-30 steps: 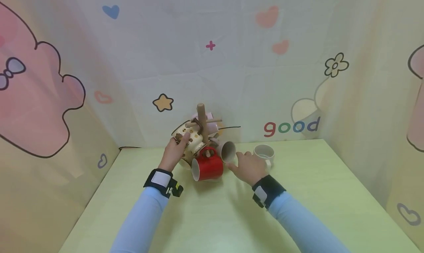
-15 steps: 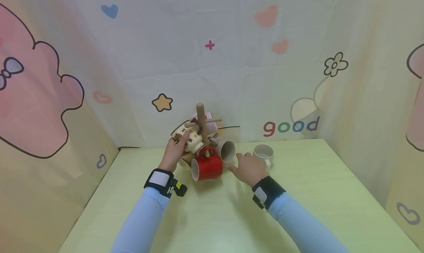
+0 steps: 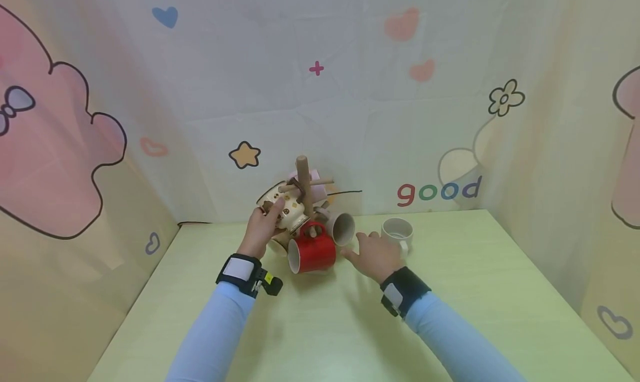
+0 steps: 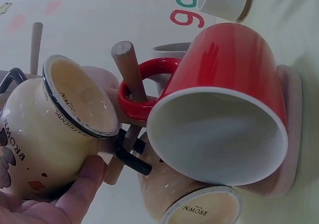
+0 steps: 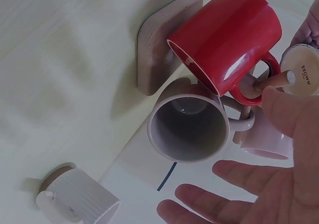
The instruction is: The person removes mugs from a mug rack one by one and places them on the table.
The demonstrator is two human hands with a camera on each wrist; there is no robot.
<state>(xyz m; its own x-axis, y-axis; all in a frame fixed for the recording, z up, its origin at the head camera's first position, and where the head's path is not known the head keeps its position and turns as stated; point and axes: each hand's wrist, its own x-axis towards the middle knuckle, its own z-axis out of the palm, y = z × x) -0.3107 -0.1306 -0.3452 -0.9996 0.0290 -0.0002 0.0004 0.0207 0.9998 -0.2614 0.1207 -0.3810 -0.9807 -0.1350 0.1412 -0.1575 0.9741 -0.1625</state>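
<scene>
Holding a tilted cream cup with the left hand, just left of the wooden stand. Spreading the right hand loosely, gripping nothing, right of the stand. Can see a red mug at the stand's front, a grey mug on its right, a pink mug behind it, and a white mug farther right, on the counter.

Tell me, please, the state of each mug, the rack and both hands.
Patterned cream mug: tilted, held.
Left hand: gripping this mug.
Right hand: holding nothing.
Wooden rack: standing.
Red mug: sideways, handle around a peg.
Grey mug: sideways, mouth outward.
Pink mug: partly hidden.
Lower tan mug: tipped, base showing.
White mug: upright on the table.
</scene>
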